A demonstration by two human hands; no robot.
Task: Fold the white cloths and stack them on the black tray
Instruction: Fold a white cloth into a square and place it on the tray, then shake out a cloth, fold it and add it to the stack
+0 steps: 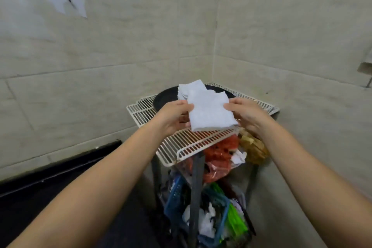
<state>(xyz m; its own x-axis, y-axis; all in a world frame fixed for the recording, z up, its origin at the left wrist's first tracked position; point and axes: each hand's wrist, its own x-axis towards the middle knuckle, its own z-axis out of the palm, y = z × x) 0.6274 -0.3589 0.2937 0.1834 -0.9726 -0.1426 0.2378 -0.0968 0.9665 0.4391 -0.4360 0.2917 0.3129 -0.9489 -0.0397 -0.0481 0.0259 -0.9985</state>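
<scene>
I hold a folded white cloth (210, 111) in the air above the front of a white wire rack (187, 145). My left hand (174, 118) pinches its left edge, thumb on top. My right hand (246, 113) grips its right edge. Behind the cloth, a round black tray (159, 100) sits on the rack, and a stack of folded white cloths (191, 87) lies on it. The held cloth hides much of the tray and the stack.
The rack stands in a corner of beige tiled walls. Below it hang red plastic bags (220, 155), a brown bundle (254, 147), and a blue basket (175, 193) with green and white items. A dark ledge (60, 165) runs along the left wall.
</scene>
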